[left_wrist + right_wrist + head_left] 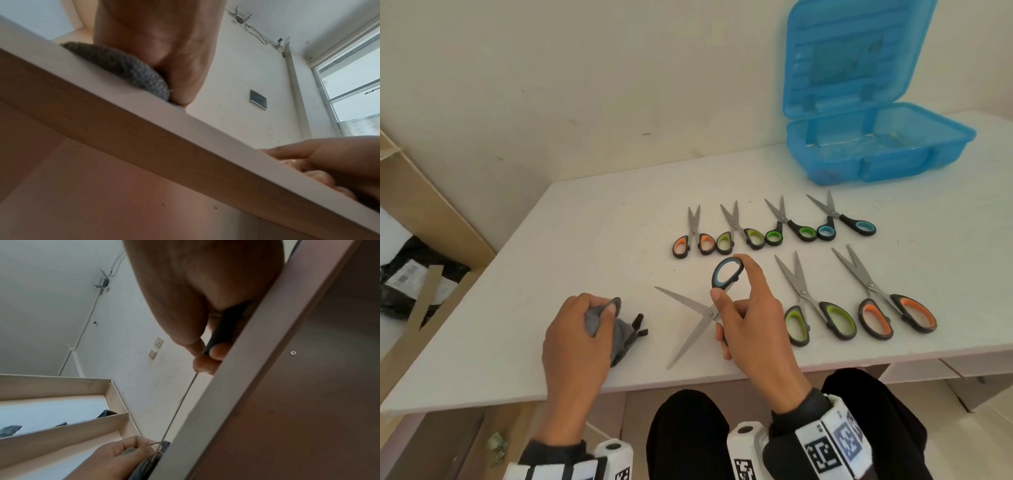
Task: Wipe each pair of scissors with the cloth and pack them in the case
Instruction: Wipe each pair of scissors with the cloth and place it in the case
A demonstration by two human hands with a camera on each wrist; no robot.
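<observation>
Steel blades of the blue-handled scissors (698, 310) splay wide at lower centre of the head view, their handles grasped by the right hand (751, 322). At lower left, the left hand (575, 337) clutches the grey cloth (619, 334) on the table (585, 233). Six further pairs lie to the right; the open blue case (873, 144) stands upper right. Wiping is probably safest from pivot toward tip, with cloth folded over each blade's spine.
</observation>
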